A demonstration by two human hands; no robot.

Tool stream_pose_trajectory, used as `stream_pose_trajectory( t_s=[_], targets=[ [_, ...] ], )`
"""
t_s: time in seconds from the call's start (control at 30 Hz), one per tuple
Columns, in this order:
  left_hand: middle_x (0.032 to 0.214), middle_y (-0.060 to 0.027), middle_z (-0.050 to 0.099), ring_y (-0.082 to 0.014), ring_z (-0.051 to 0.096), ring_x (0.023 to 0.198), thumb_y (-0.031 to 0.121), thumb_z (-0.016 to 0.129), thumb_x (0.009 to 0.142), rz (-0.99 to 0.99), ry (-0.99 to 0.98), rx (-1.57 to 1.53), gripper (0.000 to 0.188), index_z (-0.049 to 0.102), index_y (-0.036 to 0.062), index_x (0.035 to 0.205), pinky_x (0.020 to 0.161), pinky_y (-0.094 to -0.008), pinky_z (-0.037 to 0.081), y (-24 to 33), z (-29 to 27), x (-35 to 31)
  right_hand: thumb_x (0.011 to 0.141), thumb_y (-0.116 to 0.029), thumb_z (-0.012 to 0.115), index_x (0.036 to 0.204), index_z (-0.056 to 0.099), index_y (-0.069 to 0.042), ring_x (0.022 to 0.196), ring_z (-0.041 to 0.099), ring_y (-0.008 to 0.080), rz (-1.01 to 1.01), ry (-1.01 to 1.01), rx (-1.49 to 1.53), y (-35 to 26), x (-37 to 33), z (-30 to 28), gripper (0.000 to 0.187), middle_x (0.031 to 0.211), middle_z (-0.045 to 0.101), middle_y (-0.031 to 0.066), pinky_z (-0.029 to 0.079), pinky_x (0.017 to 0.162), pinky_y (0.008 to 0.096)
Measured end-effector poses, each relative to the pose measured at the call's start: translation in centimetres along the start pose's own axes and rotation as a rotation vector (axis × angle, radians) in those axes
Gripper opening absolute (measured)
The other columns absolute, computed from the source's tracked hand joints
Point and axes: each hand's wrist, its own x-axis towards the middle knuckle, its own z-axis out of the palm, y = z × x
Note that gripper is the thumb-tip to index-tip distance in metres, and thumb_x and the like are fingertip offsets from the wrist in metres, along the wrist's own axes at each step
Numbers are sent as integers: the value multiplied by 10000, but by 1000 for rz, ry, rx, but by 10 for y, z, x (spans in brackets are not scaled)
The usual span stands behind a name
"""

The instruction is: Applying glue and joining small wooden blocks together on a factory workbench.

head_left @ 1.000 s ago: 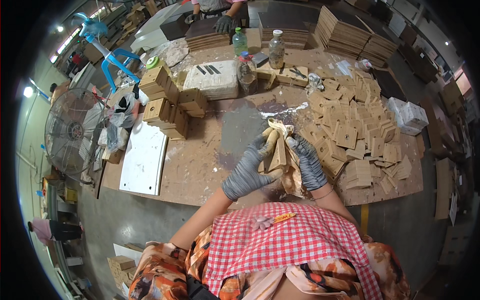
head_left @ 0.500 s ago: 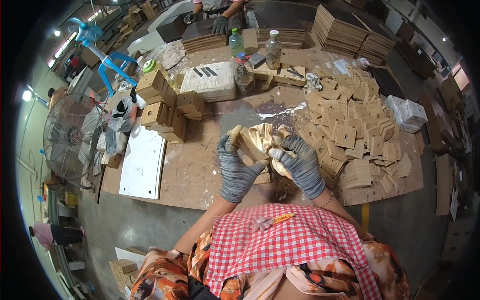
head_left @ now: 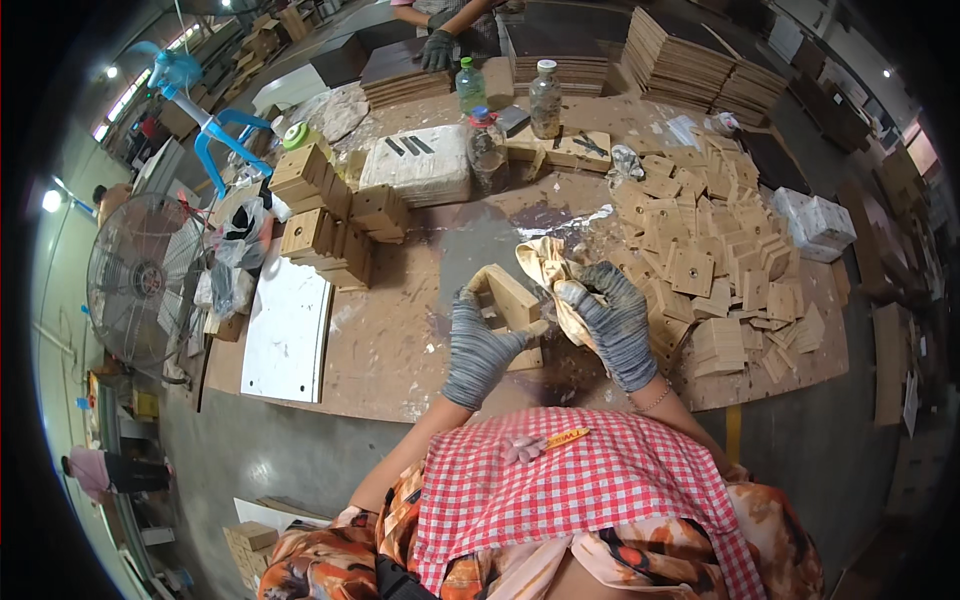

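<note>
Block of wood (head_left: 513, 295) is clamped between the fingers and thumb of your gloved left hand (head_left: 474, 350), over the workbench (head_left: 385, 350). Your gloved right hand (head_left: 615, 328) pinches a crumpled cream cloth (head_left: 545, 262) just beside it. That cloth has shifted rightward, uncovering the block's face — cloth work there seems paused. Outward, loose wooden pieces (head_left: 692, 270) heap right — stacked blocks (head_left: 312, 232) stand left.
</note>
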Motion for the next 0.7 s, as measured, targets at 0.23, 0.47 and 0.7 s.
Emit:
stream_pose_trajectory(
  t_s=[0.23,0.47,0.7],
  targets=[
    [1206,-124,471,-198,542,1021,227,909,576,63,6,19,967,335,39,1331,869,-331,514,-4,2,1,797,-185,712,955,702,-9,884,633,195,-157,-41,-243,-7,-2,8,236,977,684,110,495,824,327],
    [1237,-127,461,-293,435,1165,140,843,534,605,87,395,909,436,94,1345,1001,-399,378,10,-7,-4,841,-236,688,1014,664,9,838,616,118,266,22,136,-7,-2,-25,301,936,670,75,504,731,242],
    [1300,-150,446,-333,405,1227,126,814,589,671,9,469,826,463,83,1336,1034,-423,342,15,-2,-8,802,-237,726,1098,618,-18,879,595,133,121,-105,-145,-11,-21,15,384,957,634,70,492,782,270]
  ],
)
